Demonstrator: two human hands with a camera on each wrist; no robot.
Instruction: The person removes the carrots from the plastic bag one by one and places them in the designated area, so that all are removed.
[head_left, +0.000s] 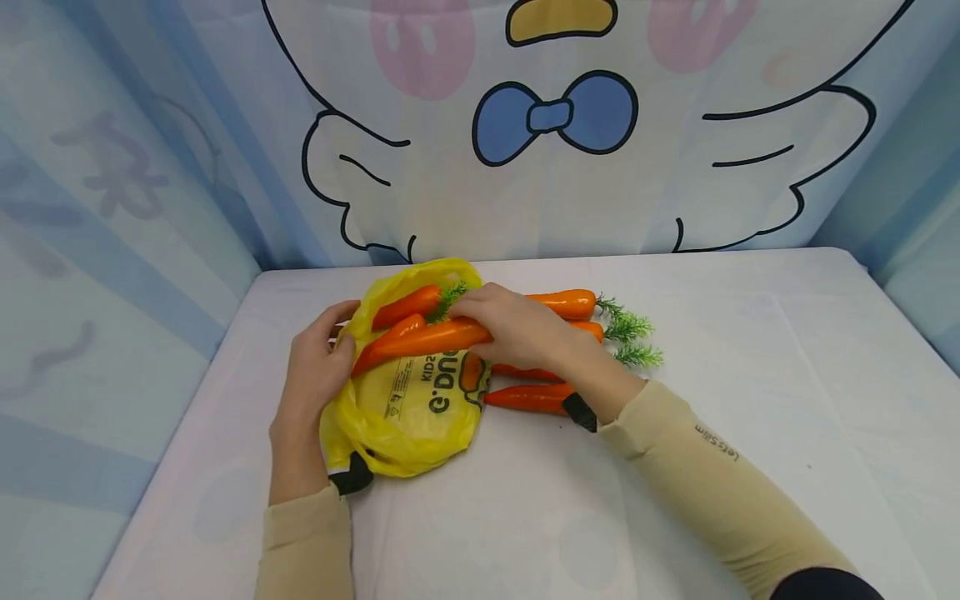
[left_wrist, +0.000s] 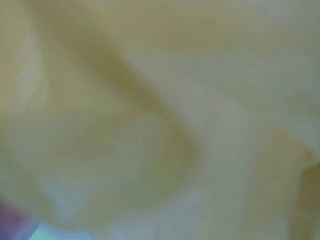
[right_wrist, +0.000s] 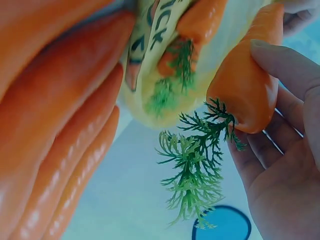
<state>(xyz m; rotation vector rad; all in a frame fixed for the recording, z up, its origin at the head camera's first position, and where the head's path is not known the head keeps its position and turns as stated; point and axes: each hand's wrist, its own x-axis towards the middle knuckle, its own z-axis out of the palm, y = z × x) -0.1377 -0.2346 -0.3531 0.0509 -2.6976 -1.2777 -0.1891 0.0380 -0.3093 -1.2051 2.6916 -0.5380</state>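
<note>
A yellow plastic bag (head_left: 408, 408) with printed lettering lies on the table, its mouth spread. My left hand (head_left: 318, 367) grips the bag's left rim, thumb in front and fingers partly hidden behind. In my right hand (head_left: 517, 329) is an orange carrot (head_left: 427, 340) with a green leafy top, held near its thick end; its tip points left, over the bag's opening. The right wrist view shows thumb and fingers around this carrot (right_wrist: 250, 70). Other carrots (head_left: 408, 307) lie at the bag's mouth. Blurred yellow film (left_wrist: 150, 125) fills the left wrist view.
Several more carrots (head_left: 573, 303) with green tops (head_left: 633, 327) lie in a pile right of the bag, partly hidden under my right forearm. They look large at the left of the right wrist view. A printed curtain (head_left: 555, 200) stands behind the white table (head_left: 750, 358).
</note>
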